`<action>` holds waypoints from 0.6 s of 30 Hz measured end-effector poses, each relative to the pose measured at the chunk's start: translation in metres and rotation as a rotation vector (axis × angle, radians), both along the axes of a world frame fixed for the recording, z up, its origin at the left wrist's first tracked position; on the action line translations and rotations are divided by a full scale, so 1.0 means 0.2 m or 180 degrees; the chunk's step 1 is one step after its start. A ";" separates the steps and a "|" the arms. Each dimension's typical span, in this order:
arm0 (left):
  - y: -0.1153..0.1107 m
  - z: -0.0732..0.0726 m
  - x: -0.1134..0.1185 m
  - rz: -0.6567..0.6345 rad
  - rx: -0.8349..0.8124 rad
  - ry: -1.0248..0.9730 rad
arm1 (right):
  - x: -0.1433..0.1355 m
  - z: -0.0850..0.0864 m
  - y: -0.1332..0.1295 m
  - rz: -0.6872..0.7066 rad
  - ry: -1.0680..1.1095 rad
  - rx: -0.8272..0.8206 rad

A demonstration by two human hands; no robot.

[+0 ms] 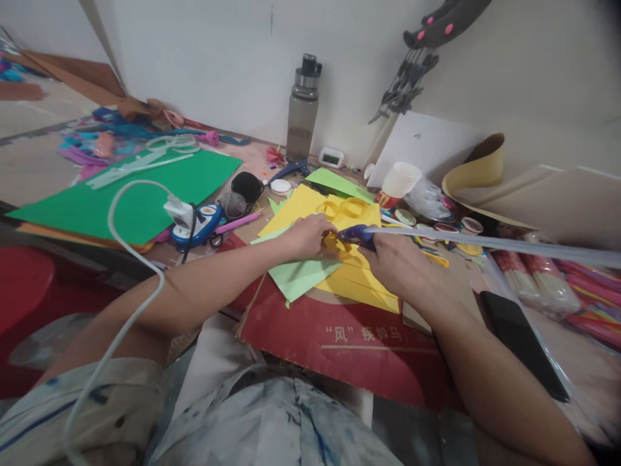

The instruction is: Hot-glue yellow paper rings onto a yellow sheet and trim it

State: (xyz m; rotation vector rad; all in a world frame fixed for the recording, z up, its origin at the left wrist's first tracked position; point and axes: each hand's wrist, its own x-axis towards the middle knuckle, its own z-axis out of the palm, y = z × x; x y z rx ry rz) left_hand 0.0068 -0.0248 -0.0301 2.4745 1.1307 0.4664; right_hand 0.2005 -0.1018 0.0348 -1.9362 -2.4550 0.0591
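Note:
My right hand (400,262) is wrapped round a blue hot glue gun (356,235). A long translucent glue stick (485,241) runs out from its back toward the right edge. The gun's nozzle points left at my left hand (310,237). That hand's fingers are curled together at a yellow paper strip (332,242), partly hidden by the fingers. Under both hands lie yellow paper sheets (371,296), with a pale green sheet (303,277) below my left hand. Looped yellow strips (345,207) rest just beyond the fingers.
Beneath the papers is a red board (301,327). Green sheets (145,207), a blue power socket (204,223) and a white cable (112,213) are at left. A water bottle (301,123) and paper cups (400,184) stand behind. A black phone (521,343) lies right.

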 end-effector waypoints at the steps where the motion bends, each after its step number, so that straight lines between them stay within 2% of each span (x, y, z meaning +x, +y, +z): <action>1: 0.00 0.00 0.00 0.0015 -0.0003 0.0029 | 0.00 0.00 0.00 -0.0024 -0.0026 -0.0012; 18: 0.02 -0.02 0.01 0.0039 -0.0003 -0.0038 | 0.01 -0.02 0.01 0.0059 -0.0020 0.0089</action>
